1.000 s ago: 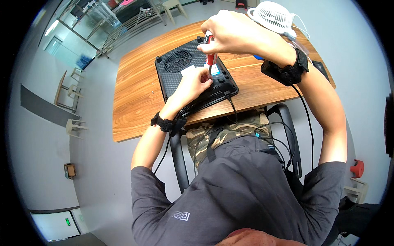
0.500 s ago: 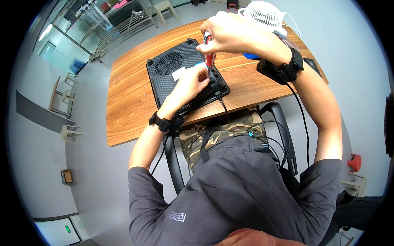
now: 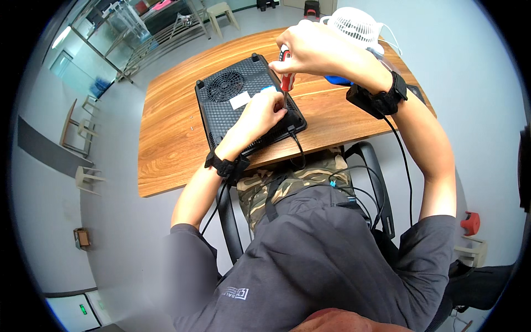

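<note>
A black cooling pad lies underside up on the wooden table, with a round grille, corner feet and a white label. My right hand grips an upright screwdriver by its red, white and black handle, above the pad's right part. My left hand rests there with fingers pinched around the tip end of the shaft; whether they also hold a small part is hidden. A cable runs from the pad's near edge over the table edge.
A white fan and a blue object are at the table's back right. Small screws lie left of the pad. Black chair armrests flank my lap. Stools, metal racks and a red object stand around the room.
The view has shifted slightly, so the table and pad appear further left. Both hands stay at the same spot on the pad, the right still gripping the screwdriver.
</note>
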A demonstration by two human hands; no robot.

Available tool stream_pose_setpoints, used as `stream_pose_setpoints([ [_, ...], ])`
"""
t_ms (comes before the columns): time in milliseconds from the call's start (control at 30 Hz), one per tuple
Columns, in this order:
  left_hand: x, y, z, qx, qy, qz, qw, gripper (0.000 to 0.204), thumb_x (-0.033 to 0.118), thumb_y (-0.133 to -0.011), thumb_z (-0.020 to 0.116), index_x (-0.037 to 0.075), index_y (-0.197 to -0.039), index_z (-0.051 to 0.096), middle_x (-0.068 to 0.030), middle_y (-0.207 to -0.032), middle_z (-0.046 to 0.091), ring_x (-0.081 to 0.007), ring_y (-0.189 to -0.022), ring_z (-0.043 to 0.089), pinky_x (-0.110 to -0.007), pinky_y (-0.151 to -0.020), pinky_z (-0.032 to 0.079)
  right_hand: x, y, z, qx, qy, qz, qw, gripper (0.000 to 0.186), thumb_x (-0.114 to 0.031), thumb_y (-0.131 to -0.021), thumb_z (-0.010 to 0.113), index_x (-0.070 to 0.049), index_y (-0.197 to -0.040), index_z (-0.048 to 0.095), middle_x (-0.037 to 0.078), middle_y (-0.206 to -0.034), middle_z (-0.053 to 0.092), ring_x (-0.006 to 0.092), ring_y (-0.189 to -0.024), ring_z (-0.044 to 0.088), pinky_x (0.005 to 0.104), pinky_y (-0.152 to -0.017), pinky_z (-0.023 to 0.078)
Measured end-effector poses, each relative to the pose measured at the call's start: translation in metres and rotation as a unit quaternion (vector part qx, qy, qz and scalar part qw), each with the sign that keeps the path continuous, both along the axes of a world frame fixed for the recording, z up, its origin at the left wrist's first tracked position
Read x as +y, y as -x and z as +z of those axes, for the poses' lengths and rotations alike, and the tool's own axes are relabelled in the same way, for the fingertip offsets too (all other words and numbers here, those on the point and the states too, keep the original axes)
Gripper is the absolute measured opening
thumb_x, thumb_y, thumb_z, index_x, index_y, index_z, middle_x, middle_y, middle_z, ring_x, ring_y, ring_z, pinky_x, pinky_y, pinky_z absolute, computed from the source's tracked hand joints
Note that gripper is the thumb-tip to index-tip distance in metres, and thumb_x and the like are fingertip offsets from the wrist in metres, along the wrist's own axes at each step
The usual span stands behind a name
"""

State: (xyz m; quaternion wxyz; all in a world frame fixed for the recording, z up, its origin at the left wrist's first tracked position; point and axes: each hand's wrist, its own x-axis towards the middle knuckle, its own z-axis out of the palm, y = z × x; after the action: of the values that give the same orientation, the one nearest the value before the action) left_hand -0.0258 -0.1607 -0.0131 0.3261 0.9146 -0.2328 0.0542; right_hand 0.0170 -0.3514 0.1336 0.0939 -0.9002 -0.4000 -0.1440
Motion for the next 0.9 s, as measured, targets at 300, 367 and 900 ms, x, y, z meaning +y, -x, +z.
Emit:
stream_pose_setpoints([
  [300,-0.005,-0.002,-0.004,-0.016,-0.012,0.008,1.0,0.013,0.007,-0.084,0.073,-0.004,-0.089,0.066,-0.0178,-0.079,0.069,-0.0296,-0.075,0.07,-0.038,-0.071,0.054,-0.005,-0.006,-0.005,0.002,-0.003,-0.004,1.0,0.046,-0.048,-0.083,0.073,-0.001,-0.082,0.076,0.017,-0.068,0.071,0.0337,-0.069,0.074,0.041,-0.069,0.061],
  [367,-0.005,-0.004,-0.007,-0.007,0.002,0.008,1.0,0.015,0.007,-0.083,0.074,-0.004,-0.088,0.065,-0.0188,-0.081,0.067,-0.033,-0.079,0.068,-0.041,-0.073,0.053,-0.006,-0.005,-0.005,0.001,-0.002,-0.003,1.0,0.048,-0.049,-0.084,0.073,-0.002,-0.082,0.076,0.017,-0.068,0.071,0.0339,-0.069,0.074,0.0413,-0.069,0.061],
  [900,-0.016,-0.013,-0.005,-0.012,-0.018,-0.008,1.0,0.023,0.018,-0.083,0.08,-0.002,-0.084,0.068,-0.0171,-0.077,0.07,-0.0318,-0.072,0.07,-0.041,-0.067,0.054,-0.029,-0.009,0.002,0.02,0.014,0.03,0.999,0.057,-0.055,-0.087,0.073,0.002,-0.085,0.07,0.019,-0.063,0.064,0.0318,-0.063,0.069,0.0398,-0.063,0.054],
])
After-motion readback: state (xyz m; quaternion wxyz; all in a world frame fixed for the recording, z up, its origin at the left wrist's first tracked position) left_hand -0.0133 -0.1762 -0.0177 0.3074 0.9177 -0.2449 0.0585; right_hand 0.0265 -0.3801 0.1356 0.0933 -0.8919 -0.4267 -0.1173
